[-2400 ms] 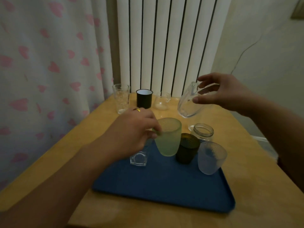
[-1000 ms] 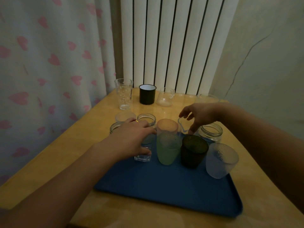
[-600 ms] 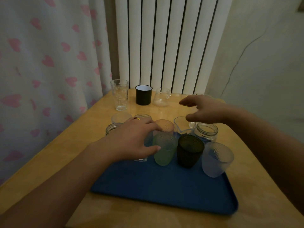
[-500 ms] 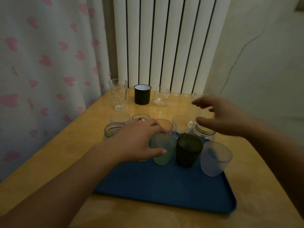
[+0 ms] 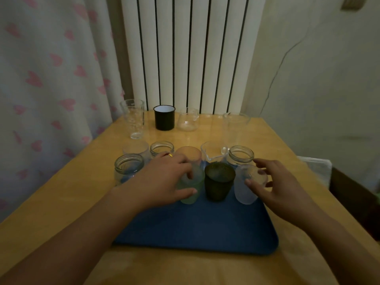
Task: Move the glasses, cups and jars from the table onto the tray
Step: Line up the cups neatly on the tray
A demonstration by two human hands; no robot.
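On blue tray (image 5: 197,233): both hands at cups.
Left hand (image 5: 164,182) gripping green cup (image 5: 190,188); right hand (image 5: 275,186) curled around frosted cup (image 5: 245,188).

My left hand (image 5: 164,182), wearing a gold ring (image 5: 170,155), is wrapping around a frosted pale green cup (image 5: 190,192) that is standing on the dark blue tray (image 5: 195,229). Just right of the green cup, a dark olive cup (image 5: 219,185) is showing a dotted texture, and right of that my right hand (image 5: 275,186) is curling round a frosted whitish cup (image 5: 245,190) with a pebbled pattern. Behind the tray, a black mug (image 5: 164,118) is showing a white inside, and a clear tall glass (image 5: 133,118) left of it is carrying a diamond pattern. The table (image 5: 61,202) is looking honey yellow; the curtain (image 5: 51,68) is displaying pink hearts on white.
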